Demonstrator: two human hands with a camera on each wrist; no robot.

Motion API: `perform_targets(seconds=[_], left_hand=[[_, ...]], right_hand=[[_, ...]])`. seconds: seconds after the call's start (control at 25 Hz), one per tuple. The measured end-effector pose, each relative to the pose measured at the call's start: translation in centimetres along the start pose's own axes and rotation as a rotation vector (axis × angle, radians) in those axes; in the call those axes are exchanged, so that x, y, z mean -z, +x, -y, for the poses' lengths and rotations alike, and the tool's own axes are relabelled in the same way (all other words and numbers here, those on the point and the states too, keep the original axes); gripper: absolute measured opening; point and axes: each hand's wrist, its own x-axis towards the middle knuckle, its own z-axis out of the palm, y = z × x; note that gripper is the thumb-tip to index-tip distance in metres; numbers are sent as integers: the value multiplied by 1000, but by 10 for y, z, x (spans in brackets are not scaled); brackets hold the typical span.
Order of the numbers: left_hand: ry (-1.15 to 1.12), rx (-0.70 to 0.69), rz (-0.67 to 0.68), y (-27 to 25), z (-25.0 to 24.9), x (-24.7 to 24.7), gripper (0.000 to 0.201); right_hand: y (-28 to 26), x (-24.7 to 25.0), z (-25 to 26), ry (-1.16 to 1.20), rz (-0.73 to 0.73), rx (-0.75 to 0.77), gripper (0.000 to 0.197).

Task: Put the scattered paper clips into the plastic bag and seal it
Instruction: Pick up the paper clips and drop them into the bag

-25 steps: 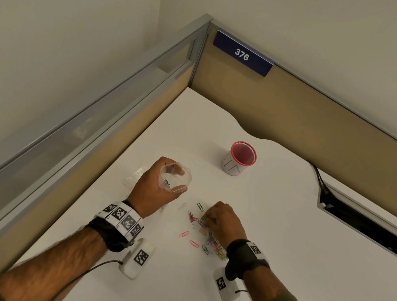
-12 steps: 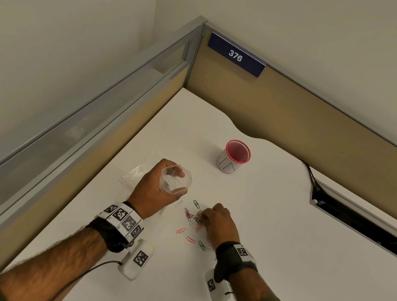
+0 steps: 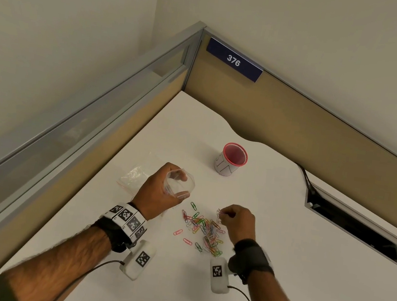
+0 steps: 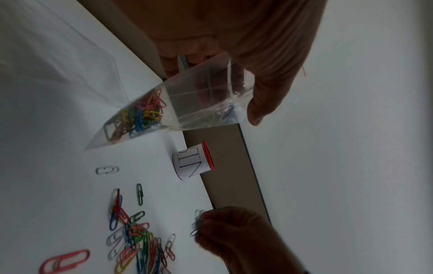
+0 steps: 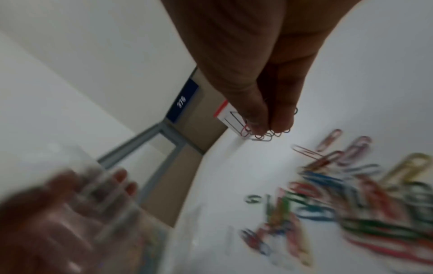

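Note:
My left hand (image 3: 162, 188) grips a clear plastic bag (image 3: 179, 185) with its mouth held open; in the left wrist view the bag (image 4: 168, 111) has several coloured paper clips at its bottom. A pile of coloured paper clips (image 3: 204, 229) lies scattered on the white desk between my hands. My right hand (image 3: 236, 221) is lifted just above the pile's right side and pinches a small bunch of clips (image 5: 264, 135) in its fingertips, also seen as the pinched clips (image 3: 219, 216) in the head view.
A white cup with a red rim (image 3: 231, 159) stands behind the clips. More clear plastic bags (image 3: 133, 177) lie left of my left hand. A cable slot (image 3: 359, 227) opens in the desk at right. Partition walls (image 3: 297, 118) close the corner.
My right hand has risen off the pile and shifted right with clips pinched in it. The left hand with the bag has hardly moved.

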Motion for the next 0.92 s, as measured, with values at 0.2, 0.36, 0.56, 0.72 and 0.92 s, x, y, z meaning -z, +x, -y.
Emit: perform_targets(seconds=[0.2,0.36,0.56,0.72,0.92], left_hand=[[39,22,19,3,4,-3,46],[56,6,18,2,-1,-4,47],[21,0,67,3,-10,-14,43],[30,0,48,2,-15,-13,42],[33,-12,66,3,-7,-12,42]], right_hand=[[-26,40,73,363,-41,146,6],[-43,40,137,357,76,326,8],[-43,16,145,-51,113,397,9],[-46,18,154,-122,101,435,13],[-45,50,144,168,-47,410,15]])
